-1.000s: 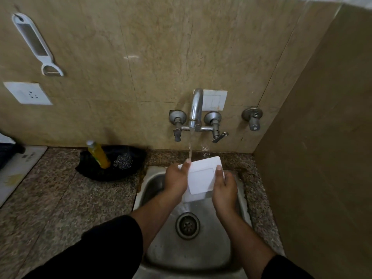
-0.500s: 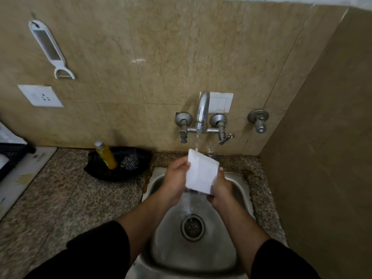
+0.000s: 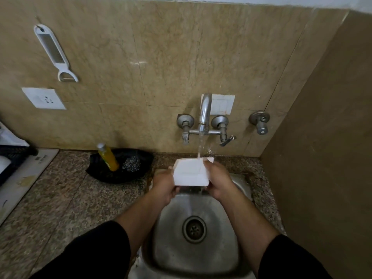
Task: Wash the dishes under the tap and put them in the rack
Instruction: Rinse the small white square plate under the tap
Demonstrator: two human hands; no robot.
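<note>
Two grips are clamped on one white square dish (image 3: 191, 175): the left grip (image 3: 165, 185) is curled round its left edge and the right grip (image 3: 218, 179) round its right edge. The dish is held above the back rim of the steel sink (image 3: 171, 248), with its hollow side turned up towards the camera. A stream of water (image 3: 201, 146) is let fall from the tap (image 3: 204, 115) onto the far edge of the dish, and a thin run is seen dropping from its near side into the basin. The drain (image 3: 194, 229) lies below and nearer the camera, between the two forearms, which are covered by black sleeves (image 3: 96, 254) to just above the elbow.

To the left, on the speckled counter (image 3: 70, 198), a yellow bottle (image 3: 107, 158) and a steel scrubber (image 3: 129, 165) are kept on something black (image 3: 104, 175), well apart from the dish. On the tiled wall a white peeler (image 3: 54, 51) is hung above a socket (image 3: 43, 98), a white plate (image 3: 222, 104) is fixed behind the tap, and a separate valve (image 3: 259, 121) is set to the right.
</note>
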